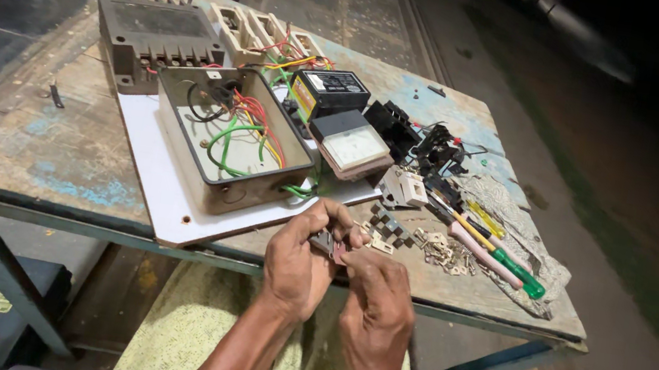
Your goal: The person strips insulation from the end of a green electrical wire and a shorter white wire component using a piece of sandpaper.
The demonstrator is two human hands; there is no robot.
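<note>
Over the desk [46, 160] edge, both hands pinch a small metal part [327, 245]; loosened fingers could drop it.

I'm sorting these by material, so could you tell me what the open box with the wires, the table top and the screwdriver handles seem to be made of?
The open box looks like painted sheet metal: thin straight walls, dull beige coat. The table top seems to be worn wood with flaking blue paint, on a metal frame. The screwdriver handles look like glossy plastic, green, pink and yellow.
</note>
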